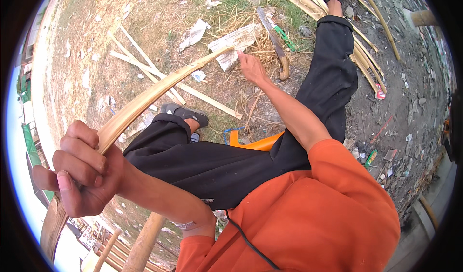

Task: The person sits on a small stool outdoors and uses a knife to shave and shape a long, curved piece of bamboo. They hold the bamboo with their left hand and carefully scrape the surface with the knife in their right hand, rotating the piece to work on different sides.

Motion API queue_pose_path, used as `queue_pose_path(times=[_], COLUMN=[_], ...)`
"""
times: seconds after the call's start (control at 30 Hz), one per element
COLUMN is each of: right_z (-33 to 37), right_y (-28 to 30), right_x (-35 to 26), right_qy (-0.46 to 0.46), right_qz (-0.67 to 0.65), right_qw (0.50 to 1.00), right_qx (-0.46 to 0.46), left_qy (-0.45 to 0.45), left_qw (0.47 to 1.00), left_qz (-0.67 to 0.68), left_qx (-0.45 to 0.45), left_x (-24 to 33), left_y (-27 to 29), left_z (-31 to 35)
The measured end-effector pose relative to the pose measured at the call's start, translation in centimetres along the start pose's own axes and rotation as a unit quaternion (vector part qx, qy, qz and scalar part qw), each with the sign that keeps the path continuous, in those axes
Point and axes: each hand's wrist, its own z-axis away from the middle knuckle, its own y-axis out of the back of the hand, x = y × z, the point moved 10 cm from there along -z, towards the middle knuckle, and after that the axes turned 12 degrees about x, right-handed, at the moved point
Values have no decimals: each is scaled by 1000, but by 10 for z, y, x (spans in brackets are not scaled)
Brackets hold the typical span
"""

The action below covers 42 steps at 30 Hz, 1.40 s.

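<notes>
A long, pale bamboo strip (pixel 144 98) runs in a gentle curve across my front, its tail passing below my left hand toward the lower left. My left hand (pixel 87 170), raised close at the left, has its fingers wrapped round the strip. Farther out, my right hand (pixel 251 68) grips the strip's thin far end between thumb and fingers. Just right of that hand, a machete (pixel 273 38) with a wooden handle lies on the dry grass, beside a green piece of plastic (pixel 285 38) and a flat whitish board (pixel 236 39).
Crossed bamboo slats (pixel 178 86) lie on the ground at left. More split strips (pixel 369 62) are stacked along my outstretched right leg (pixel 333 64). An orange plastic seat (pixel 258 143) shows beneath me. Bamboo poles (pixel 144 240) stand at the lower left. Litter dots the ground.
</notes>
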Motion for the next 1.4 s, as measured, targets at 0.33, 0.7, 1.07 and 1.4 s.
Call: queue_pose_path(times=[0.33,0.7,1.07,1.4], right_z=[31,21,49,40], right_y=[39,-6,38,-5], right_x=[-55,37,-43,36], right_qy=[100,-28,73,-78], right_qz=[1,147,6,160], right_qw=[993,988,997,983], right_qx=[-61,-27,-17,-39], left_qy=[50,76,51,32], left_qw=[997,996,997,992], left_qz=[32,13,36,63], left_qx=[-46,-34,-44,-104], left_x=[-1,0,-2,6], left_y=[-13,-33,-19,-42], left_z=[0,2,7,8])
